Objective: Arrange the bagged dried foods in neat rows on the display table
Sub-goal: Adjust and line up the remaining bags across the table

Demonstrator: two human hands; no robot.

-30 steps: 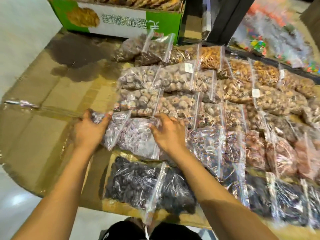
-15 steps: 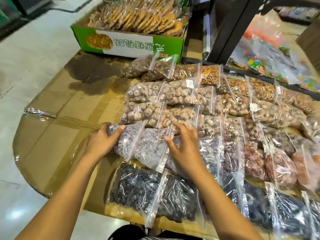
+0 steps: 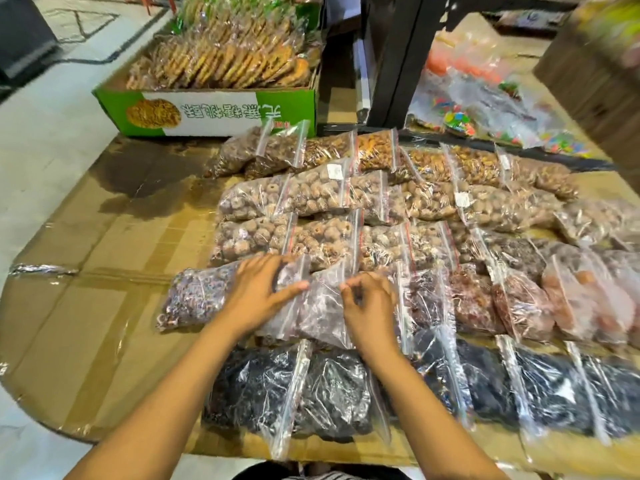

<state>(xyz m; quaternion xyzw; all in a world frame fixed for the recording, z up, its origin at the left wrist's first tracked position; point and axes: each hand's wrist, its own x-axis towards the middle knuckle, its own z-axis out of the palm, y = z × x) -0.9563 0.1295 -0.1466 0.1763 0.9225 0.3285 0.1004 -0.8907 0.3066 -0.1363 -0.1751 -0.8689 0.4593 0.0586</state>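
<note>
— Nearest the hands?
— Dark bags [image 3: 311, 393] line the tabletop's [image 3: 86, 323] front edge.
— And the hands?
— Left hand [image 3: 258, 292] lies flat, fingers spread, on a purplish bag [image 3: 197, 299]; right hand [image 3: 369, 306] pinches the next bag [image 3: 322, 313].
— Free room?
— Bare tabletop left of them; beyond, brown bags [image 3: 311, 199], then a green box [image 3: 221, 112].

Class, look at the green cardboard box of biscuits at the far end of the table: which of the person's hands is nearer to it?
Left. The left hand lies almost straight below the green box; the right hand sits further right, beyond the box's right end.
</note>
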